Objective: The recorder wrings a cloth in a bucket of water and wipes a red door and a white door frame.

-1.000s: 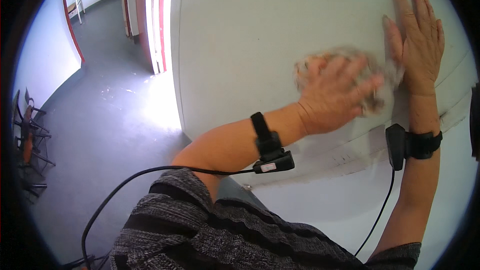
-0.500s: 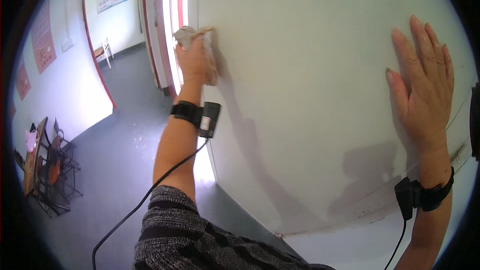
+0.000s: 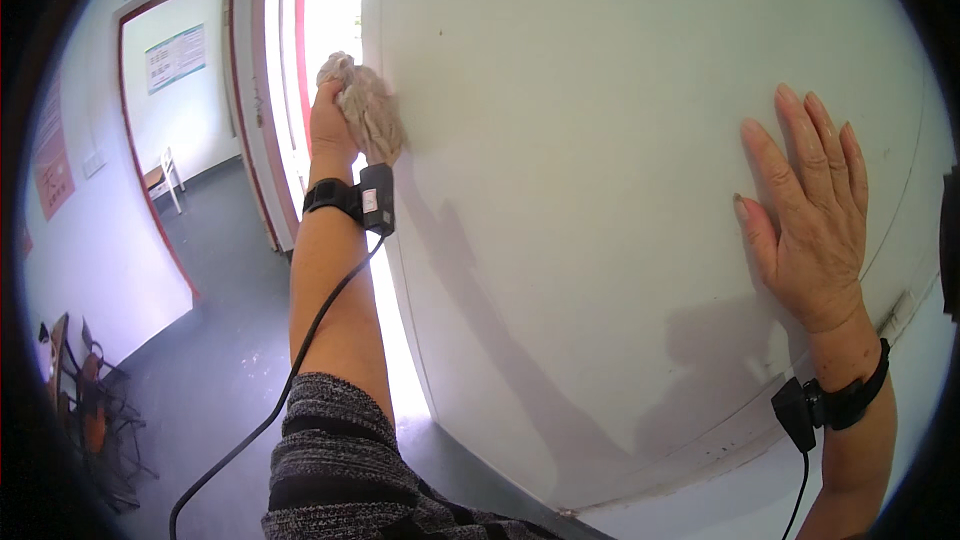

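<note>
A crumpled beige cloth (image 3: pixel 370 118) is bunched in my left hand (image 3: pixel 331 128), whose fingers close around it at the left edge of a pale door-like panel (image 3: pixel 560 200). Part of the cloth lies against the panel's face and edge; some of my left fingers are hidden behind it. Farther right, my right hand (image 3: pixel 815 210) rests flat on the same panel, fingers stretched upward and thumb apart, holding nothing. Each wrist wears a black strap with a small black device and a cable.
Bright light comes through a narrow gap left of the panel. Beyond it stand a red-framed doorway (image 3: pixel 124 120) and a white chair (image 3: pixel 168 180). Wooden desks and chairs (image 3: pixel 95 410) stand at the lower left on a grey floor (image 3: pixel 215 380). A reddish poster (image 3: pixel 54 165) hangs on the left wall.
My view has shifted, so the panel and doorway sit differently in the picture. My left hand still grips the cloth at the panel's edge, with its wrist turned. My right hand stays flat.
</note>
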`<state>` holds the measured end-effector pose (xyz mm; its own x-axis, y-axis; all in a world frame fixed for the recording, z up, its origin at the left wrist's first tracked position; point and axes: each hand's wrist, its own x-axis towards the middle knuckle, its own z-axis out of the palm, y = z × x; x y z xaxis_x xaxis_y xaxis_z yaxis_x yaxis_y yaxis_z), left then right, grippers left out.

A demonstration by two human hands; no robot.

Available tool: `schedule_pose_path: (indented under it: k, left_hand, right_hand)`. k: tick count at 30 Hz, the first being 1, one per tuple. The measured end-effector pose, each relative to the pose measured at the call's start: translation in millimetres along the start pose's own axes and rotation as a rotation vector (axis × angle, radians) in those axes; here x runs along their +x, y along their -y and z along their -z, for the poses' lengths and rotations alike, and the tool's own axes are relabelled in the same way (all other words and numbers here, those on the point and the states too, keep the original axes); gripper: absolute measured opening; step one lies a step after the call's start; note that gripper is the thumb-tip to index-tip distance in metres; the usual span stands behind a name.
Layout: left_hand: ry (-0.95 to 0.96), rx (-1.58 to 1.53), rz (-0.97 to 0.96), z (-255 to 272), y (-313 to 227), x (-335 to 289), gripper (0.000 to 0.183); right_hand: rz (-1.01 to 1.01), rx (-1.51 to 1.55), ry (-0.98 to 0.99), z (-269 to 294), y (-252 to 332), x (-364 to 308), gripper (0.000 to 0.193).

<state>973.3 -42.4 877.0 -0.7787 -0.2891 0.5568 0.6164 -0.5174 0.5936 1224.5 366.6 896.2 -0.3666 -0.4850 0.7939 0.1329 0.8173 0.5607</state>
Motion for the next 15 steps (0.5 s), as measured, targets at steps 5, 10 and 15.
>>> schedule_pose_path:
  k: [5,10,15]
  left_hand:
    - [0.016,0.027,0.119,15.5,31.1,12.2,0.042]
    - [0.144,-0.047,0.195,51.4,30.8,26.2,0.042]
    - [0.135,-0.028,0.206,56.4,36.9,25.5,0.041]
  right_hand:
    - [0.029,-0.075,0.048,0.4,3.5,-0.9,0.052]
    - [0.055,-0.119,0.059,5.1,5.0,-3.6,0.051]
    - [0.101,-0.17,0.068,2.6,-0.2,-1.6,0.049]
